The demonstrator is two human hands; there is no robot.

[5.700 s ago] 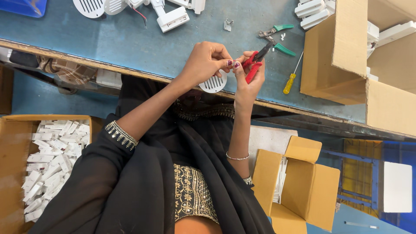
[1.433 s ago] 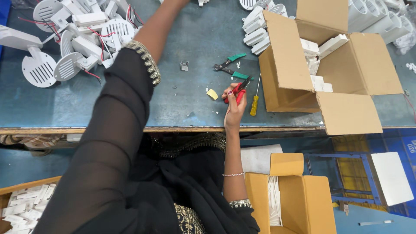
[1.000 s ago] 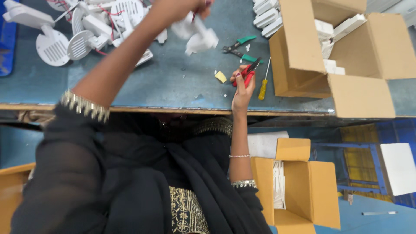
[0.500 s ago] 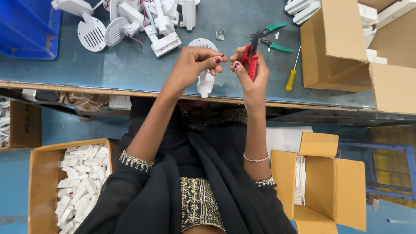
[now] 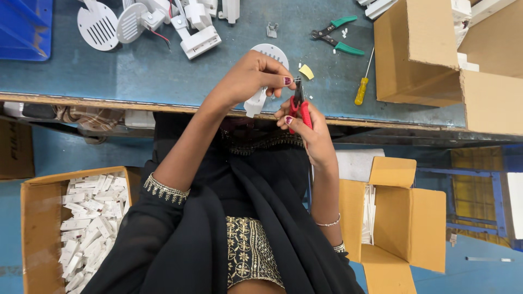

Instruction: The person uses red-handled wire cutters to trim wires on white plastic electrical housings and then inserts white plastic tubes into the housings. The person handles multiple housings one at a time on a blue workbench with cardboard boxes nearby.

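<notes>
Green-handled pliers (image 5: 338, 37) near bench's (image 5: 81, 71) far edge, yellow-handled screwdriver (image 5: 362, 87) just right of them, toward near edge. Small yellow scrap (image 5: 306, 71) between pliers and near edge. Open cardboard box (image 5: 436, 60) at bench's right end, white parts inside. Two white round grilles (image 5: 98, 24) plus wired white parts (image 5: 196, 27) along far edge, left of middle. Blue bin (image 5: 24, 27) at far left corner. On floor: carton of white parts (image 5: 81, 228) at left, open carton (image 5: 403, 223) at right.

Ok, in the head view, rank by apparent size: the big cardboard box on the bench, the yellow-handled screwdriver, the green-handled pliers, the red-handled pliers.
1. Cardboard box
2. Green-handled pliers and yellow-handled screwdriver: about alike
3. Red-handled pliers: partly hidden by the right hand, so unsure
</notes>
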